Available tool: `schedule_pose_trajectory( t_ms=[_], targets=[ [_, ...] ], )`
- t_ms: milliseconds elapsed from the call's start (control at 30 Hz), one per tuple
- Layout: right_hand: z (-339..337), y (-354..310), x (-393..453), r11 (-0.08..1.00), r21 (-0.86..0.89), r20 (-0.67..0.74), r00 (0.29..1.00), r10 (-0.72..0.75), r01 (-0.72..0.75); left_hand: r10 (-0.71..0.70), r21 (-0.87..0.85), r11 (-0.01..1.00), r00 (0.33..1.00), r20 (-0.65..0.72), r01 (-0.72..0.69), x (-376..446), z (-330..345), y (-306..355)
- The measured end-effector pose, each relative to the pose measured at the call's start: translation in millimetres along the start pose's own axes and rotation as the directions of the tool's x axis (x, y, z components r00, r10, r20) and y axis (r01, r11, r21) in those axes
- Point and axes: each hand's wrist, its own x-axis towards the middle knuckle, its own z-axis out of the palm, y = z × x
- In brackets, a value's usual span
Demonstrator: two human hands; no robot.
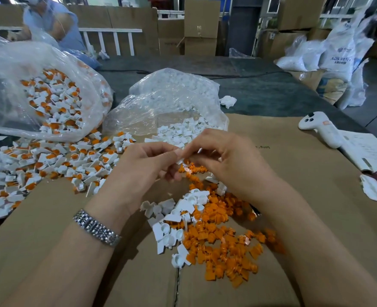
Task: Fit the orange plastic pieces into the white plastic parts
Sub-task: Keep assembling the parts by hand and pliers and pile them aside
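Observation:
My left hand [148, 165] and my right hand [224, 161] meet above the cardboard, fingertips pinching one small white plastic part [181, 160] between them; whether an orange piece sits in it is hidden by my fingers. Below my hands lies a loose heap of orange plastic pieces [223, 247] with a cluster of empty white parts [172, 227] on its left side. A pile of white parts fitted with orange pieces [41, 165] spreads over the left of the table.
An open clear bag of fitted parts [47, 94] lies at the left, a clear bag of white parts [174, 107] straight ahead. A white handheld controller [320, 128] and papers [367, 151] lie at the right. Another person [52, 21] sits far left.

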Motion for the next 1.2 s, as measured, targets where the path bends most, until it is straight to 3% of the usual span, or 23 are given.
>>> schedule_pose_trajectory(
  t_ms=[233,367,633,733,833,933,1100,1200],
  targets=[
    [6.5,-4.8,4.8,0.959,-0.258,0.101,0.990,-0.096,0.119,0.081,0.195,0.977,0.995,0.057,-0.090,1.5,-5.9,-2.1],
    [14.4,-8.2,2.4,0.894,-0.408,0.099,0.982,-0.158,0.185,0.125,0.194,0.973,0.992,0.018,-0.126,0.4,-5.0,-1.6],
    [23.5,-9.2,4.3,0.881,-0.451,0.034,0.989,-0.143,0.143,0.236,0.271,0.940,0.968,-0.082,-0.207,-0.6,-3.7,-2.9],
    [24.8,-7.1,4.3,0.921,-0.368,0.006,0.992,-0.130,0.123,0.270,0.293,0.927,0.959,-0.088,-0.234,-2.4,-3.7,-2.9],
    [20.1,-1.8,3.0,0.994,-0.094,-0.052,0.997,-0.062,0.057,0.234,0.226,0.951,0.968,-0.090,-0.209,-1.8,-4.9,-2.9],
    [18.1,2.3,2.5,0.998,0.069,-0.024,1.000,0.011,-0.010,0.215,0.199,0.961,0.973,-0.088,-0.195,-1.7,-7.2,-2.1],
    [17.9,2.8,2.0,0.985,0.169,-0.040,0.999,-0.018,0.025,0.209,0.222,0.956,0.976,-0.065,-0.190,-3.1,-12.1,0.2],
    [16.5,1.2,1.3,0.993,0.088,-0.024,0.997,-0.079,0.080,0.171,0.273,0.949,0.985,-0.018,-0.160,-2.2,-12.5,1.2]
  ],
)
